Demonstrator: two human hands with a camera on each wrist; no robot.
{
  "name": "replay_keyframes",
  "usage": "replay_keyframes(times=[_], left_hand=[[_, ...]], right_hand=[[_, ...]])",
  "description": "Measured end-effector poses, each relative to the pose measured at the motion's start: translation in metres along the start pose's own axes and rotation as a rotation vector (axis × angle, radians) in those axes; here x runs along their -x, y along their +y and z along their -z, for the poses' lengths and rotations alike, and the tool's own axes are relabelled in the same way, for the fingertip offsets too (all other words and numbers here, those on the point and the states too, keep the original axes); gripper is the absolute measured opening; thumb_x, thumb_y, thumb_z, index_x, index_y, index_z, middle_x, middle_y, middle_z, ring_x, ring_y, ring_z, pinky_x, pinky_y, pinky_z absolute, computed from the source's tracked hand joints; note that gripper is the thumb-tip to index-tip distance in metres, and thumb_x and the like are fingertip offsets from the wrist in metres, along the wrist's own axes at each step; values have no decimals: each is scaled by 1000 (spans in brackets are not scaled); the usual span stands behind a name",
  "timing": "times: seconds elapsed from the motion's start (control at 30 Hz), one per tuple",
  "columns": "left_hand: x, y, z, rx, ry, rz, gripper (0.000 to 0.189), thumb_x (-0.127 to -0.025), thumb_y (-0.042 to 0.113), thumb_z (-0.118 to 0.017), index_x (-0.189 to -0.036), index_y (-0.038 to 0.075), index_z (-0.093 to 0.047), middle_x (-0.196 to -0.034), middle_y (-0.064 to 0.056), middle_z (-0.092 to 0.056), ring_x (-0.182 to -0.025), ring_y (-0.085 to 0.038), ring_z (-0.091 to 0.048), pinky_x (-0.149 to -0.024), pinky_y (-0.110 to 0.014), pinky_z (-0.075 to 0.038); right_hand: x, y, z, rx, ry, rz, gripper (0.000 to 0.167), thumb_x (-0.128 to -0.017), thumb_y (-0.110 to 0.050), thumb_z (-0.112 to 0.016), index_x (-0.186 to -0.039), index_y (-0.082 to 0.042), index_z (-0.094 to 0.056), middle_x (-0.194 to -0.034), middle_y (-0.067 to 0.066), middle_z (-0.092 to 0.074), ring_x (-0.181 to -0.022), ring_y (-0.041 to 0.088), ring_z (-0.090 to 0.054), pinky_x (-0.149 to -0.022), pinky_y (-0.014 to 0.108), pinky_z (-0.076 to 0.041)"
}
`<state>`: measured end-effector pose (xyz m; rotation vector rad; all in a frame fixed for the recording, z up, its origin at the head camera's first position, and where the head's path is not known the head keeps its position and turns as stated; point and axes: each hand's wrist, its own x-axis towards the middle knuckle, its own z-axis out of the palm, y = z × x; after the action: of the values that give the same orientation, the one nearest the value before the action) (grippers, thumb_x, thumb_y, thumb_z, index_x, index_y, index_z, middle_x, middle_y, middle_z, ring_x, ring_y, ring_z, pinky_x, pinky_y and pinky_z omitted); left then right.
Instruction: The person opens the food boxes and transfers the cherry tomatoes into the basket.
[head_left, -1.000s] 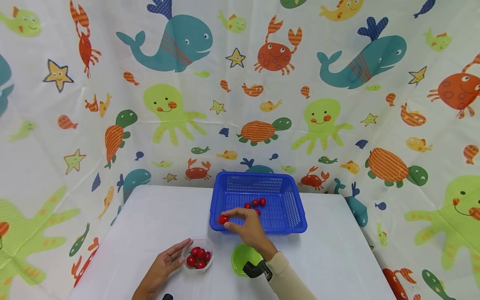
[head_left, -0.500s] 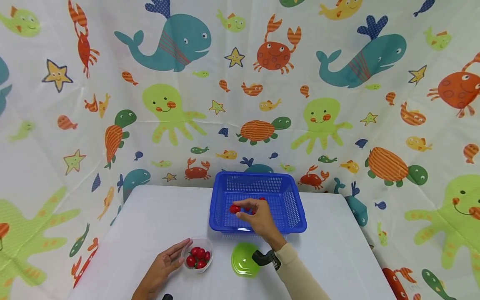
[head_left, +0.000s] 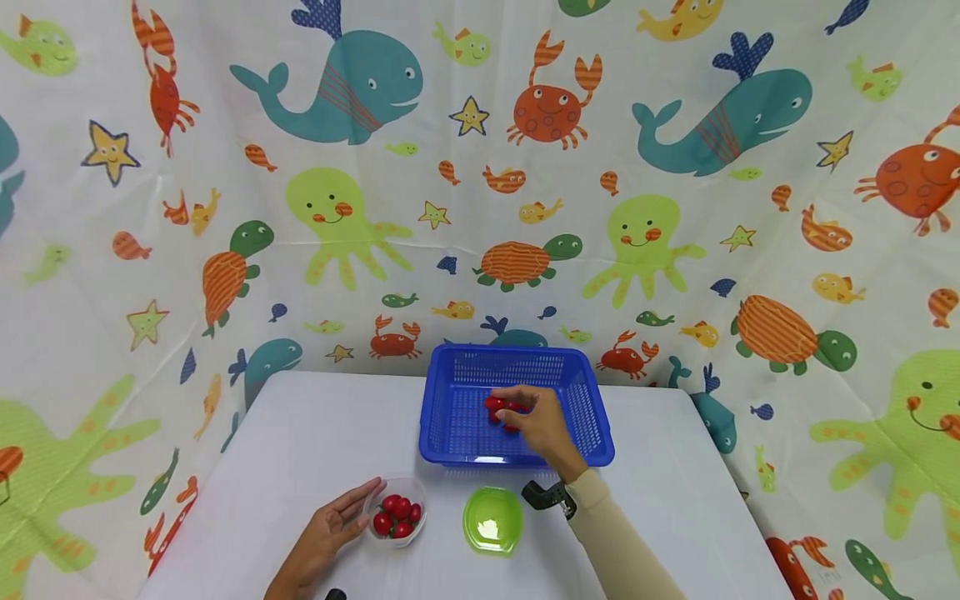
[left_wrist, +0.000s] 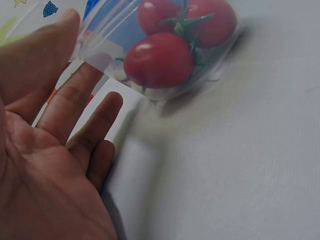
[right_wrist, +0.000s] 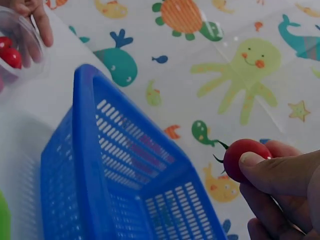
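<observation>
My right hand (head_left: 543, 421) pinches a red cherry tomato (right_wrist: 244, 159) between thumb and fingers, its green stem pointing away from the palm. That hand is over the blue plastic basket (head_left: 442, 421), where several other tomatoes lie, partly hidden behind the fingers. On the left, my left hand (head_left: 330, 525) rests against the side of a clear plastic container (head_left: 422, 506), thumb and fingers nearly straight along its wall. Inside the container are several red tomatoes (left_wrist: 159, 61) with green stems, close to its wall in the left wrist view.
A shallow green lid-like dish (head_left: 492, 521) lies in front of the basket, right of the container. All stand on a white table (head_left: 337, 425). Behind and around it hangs a curtain (head_left: 450, 275) printed with sea animals. My right sleeve (head_left: 622, 533) crosses the table's front right.
My right hand has carried the tomato from the basket's front left corner rightward and back, over the other tomatoes. The green dish shows fully now. The left hand and container have stayed put.
</observation>
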<state>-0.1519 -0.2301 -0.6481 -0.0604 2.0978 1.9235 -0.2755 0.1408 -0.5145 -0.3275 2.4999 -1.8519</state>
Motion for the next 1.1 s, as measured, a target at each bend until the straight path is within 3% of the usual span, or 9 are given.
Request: replay_keyframes(times=[0.2,0.43,0.67,0.87,1.1], left_hand=[[-3,1,3,-15,-2,0,53,-108,25,-62,-159,17,-50,-164,-3,-51,-127,22,-51,-111,-15,-49],[-7,3,6,-31,-6,9,53,-109,27,-61,-160,17,-49,-164,-3,-51,-126,24,-51,-120,-30,-46],[-11,4,10,-8,-27,-2,53,-109,25,-61,-160,14,-48,-165,-7,-50,-127,22,-51,-108,-9,-47],[-12,7,12,-4,-51,-10,55,-109,25,-61,-161,13,-47,-166,-9,-48,-128,24,-50,-107,-8,-46],[-14,10,15,0,-52,-6,54,-110,25,-60,-161,14,-47,-166,-9,-49,-128,23,-51,-107,-9,-47]], right_hand=[[-10,5,10,34,31,-32,31,-93,-2,-79,-120,-17,-81,-126,1,-79,-129,27,-67,-115,52,-53],[-22,12,19,28,68,-71,31,-93,-4,-81,-119,-20,-82,-126,-1,-79,-129,25,-67,-116,51,-52],[-32,18,23,36,81,-118,30,-93,-2,-80,-118,-18,-83,-127,2,-79,-132,29,-66,-117,54,-50],[-39,23,24,45,92,-164,29,-91,-1,-81,-113,-20,-84,-127,3,-78,-132,31,-67,-118,55,-49],[-49,31,24,100,103,-158,28,-89,3,-81,-109,-17,-85,-122,6,-80,-131,35,-68,-116,55,-51]])
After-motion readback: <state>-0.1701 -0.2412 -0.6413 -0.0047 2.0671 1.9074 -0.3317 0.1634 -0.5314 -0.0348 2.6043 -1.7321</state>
